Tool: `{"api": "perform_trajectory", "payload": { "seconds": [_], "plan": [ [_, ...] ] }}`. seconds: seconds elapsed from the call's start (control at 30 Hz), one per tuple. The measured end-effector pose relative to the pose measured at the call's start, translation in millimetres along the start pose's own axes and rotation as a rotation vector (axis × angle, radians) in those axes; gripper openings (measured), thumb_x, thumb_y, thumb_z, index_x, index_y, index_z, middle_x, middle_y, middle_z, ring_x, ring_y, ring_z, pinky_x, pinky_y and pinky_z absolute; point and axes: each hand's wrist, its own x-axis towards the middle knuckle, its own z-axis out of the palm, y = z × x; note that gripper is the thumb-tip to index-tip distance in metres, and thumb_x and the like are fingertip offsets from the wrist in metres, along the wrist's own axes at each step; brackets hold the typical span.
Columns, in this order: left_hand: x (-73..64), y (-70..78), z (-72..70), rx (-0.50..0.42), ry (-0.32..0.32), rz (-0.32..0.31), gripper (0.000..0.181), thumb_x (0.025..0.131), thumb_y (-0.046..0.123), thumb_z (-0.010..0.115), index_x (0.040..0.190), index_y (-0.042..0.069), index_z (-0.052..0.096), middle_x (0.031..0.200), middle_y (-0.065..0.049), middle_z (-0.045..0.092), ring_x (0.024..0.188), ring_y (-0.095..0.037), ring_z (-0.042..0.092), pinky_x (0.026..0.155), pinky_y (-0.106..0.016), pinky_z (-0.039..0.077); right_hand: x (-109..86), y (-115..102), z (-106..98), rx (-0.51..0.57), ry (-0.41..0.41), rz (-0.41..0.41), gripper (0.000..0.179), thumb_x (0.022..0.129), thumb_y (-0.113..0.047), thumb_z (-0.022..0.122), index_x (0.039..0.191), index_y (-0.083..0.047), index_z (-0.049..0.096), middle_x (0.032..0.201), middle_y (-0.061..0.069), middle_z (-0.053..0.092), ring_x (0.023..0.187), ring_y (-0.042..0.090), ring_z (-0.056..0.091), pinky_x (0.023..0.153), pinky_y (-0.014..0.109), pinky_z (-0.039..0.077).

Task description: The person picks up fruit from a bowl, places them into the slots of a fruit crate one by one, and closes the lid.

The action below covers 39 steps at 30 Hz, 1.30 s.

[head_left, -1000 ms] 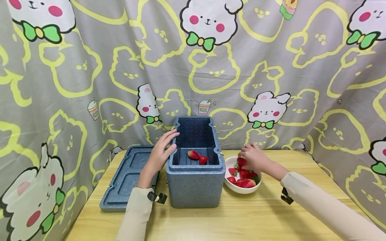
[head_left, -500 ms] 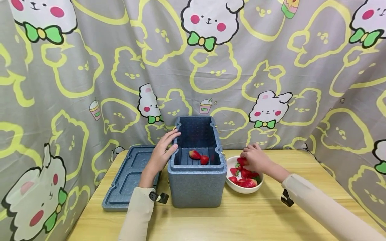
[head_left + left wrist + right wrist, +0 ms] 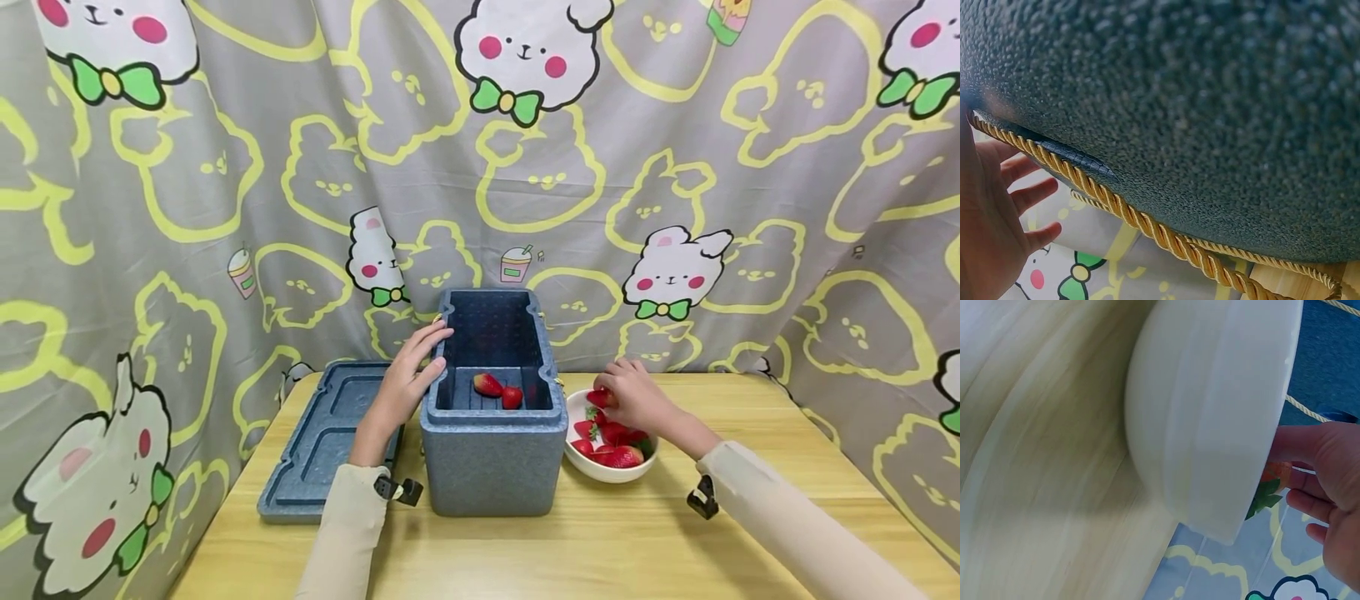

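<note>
A blue-grey foam box [image 3: 493, 471] stands lidless, with two strawberries [image 3: 487, 384] lying on its ribbed floor. My left hand [image 3: 405, 383] rests on the box's left rim, fingers loosely extended. In the left wrist view that hand [image 3: 994, 212] shows beside the box wall and a twisted gold cord [image 3: 1129, 209]. To the box's right, a white bowl [image 3: 611, 475] holds several strawberries [image 3: 622, 457]. My right hand [image 3: 637, 396] pinches a strawberry [image 3: 598, 397] at the bowl's back rim. The right wrist view shows green leaves [image 3: 1265, 497] by the fingers, partly behind the bowl.
The box's lid [image 3: 330, 442] lies on the wooden table [image 3: 600, 550], left of the box and partly behind the left forearm. A patterned grey curtain [image 3: 570, 200] hangs close behind the table and at both sides.
The right hand has lifted slightly with a strawberry at its fingertips, and more of that strawberry shows. The whole scene shifts a little rightward. The left hand stays on the rim.
</note>
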Motion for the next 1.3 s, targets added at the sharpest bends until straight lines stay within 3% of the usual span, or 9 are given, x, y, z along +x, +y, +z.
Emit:
{"api": "perform_trajectory", "payload": {
  "seconds": [0.33,0.87,1.3],
  "plan": [
    [1.3,-0.9,0.8,-0.001,0.001,0.005,0.046,0.105,0.024,0.048,0.15,0.017,0.051,0.163,-0.003,0.037,0.152,-0.027,0.033,0.12,-0.06,0.028,2.0,-1,-12,0.076,0.147,0.007,0.033,0.065,-0.003,0.091,0.093,-0.002,0.073,0.091,0.012,0.069,0.086,0.028,0.053,0.077,0.045,0.041],
    [0.6,-3.3,1.9,-0.01,-0.001,0.004,0.047,0.105,0.029,0.047,0.151,0.02,0.05,0.164,-0.001,0.037,0.152,-0.026,0.032,0.121,-0.06,0.027,13.9,-10,-49,0.206,0.354,0.076,0.038,0.066,0.005,0.09,0.099,-0.004,0.074,0.09,0.012,0.068,0.092,0.032,0.055,0.081,0.048,0.038],
    [0.8,-1.6,0.5,-0.005,0.002,0.007,0.046,0.105,0.024,0.049,0.15,0.016,0.051,0.163,-0.004,0.038,0.152,-0.027,0.033,0.12,-0.061,0.027,24.4,-28,-75,0.251,0.415,0.098,0.038,0.07,0.001,0.089,0.105,-0.001,0.074,0.102,0.015,0.07,0.1,0.032,0.054,0.085,0.047,0.039]
  ]
}}
